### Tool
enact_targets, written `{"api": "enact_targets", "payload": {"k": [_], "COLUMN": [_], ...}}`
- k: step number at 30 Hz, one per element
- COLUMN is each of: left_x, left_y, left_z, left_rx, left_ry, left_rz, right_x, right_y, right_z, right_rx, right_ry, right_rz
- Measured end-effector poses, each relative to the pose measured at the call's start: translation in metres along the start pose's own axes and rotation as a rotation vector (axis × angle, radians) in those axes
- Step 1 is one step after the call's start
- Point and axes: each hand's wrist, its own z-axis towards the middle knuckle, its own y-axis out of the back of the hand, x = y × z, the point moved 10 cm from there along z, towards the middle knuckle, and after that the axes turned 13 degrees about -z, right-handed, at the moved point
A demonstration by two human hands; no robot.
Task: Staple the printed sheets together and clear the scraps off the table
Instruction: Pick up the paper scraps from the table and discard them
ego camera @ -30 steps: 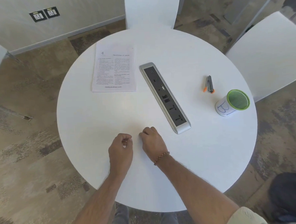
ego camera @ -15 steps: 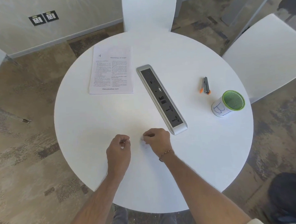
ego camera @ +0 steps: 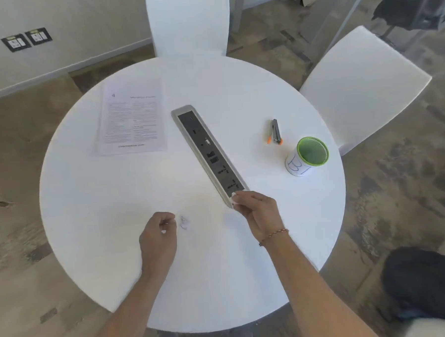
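The printed sheets (ego camera: 131, 121) lie flat at the far left of the round white table (ego camera: 114, 194). A grey stapler with orange tips (ego camera: 274, 131) rests at the far right. My left hand (ego camera: 158, 236) is curled near the front, with a small white scrap pinched in its fingers. A tiny crumpled scrap (ego camera: 184, 222) lies on the table just right of that hand. My right hand (ego camera: 257, 213) is over the near end of the power strip, its fingertips pinching a small white scrap.
A long silver and black power strip (ego camera: 210, 153) runs diagonally across the table's middle. A green mesh cup with a white label (ego camera: 307, 158) stands at the right, near the stapler. White chairs stand at the far side (ego camera: 188, 23) and the right (ego camera: 361, 83).
My right hand has moved right and away from my left hand, carrying a scrap to the near end of the power strip. One small scrap is now uncovered beside the left hand.
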Motion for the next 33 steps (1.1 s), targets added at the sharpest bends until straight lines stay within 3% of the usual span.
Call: {"api": "enact_targets", "payload": {"k": [8,15,18,21,27,33], "left_x": [-0.012,-0.018,-0.022,-0.024,-0.022,-0.019], "left_y": [-0.021,-0.037,-0.042,-0.045,-0.044,-0.036], "left_z": [0.002,0.007,0.008,0.008,0.004,0.003], "left_rx": [-0.016,-0.002,-0.017,-0.031,-0.051,-0.053], "left_ry": [-0.072,-0.082,-0.087,-0.084,-0.08,-0.074], "left_rz": [0.064,0.059,0.063,0.054,0.049,0.051], "right_x": [0.078,0.135,0.155,0.176,0.194,0.196], "right_y": [0.106,0.165,0.181,0.182,0.153,0.144], "right_z": [0.012,0.02,0.028,0.038,0.062,0.064], "right_rx": [-0.26,-0.436,-0.552,-0.67,-0.608,-0.586], "right_ry": [0.162,0.277,0.279,0.267,0.27,0.21], "right_rz": [0.228,0.17,-0.073,-0.571,-1.239,-1.45]}}
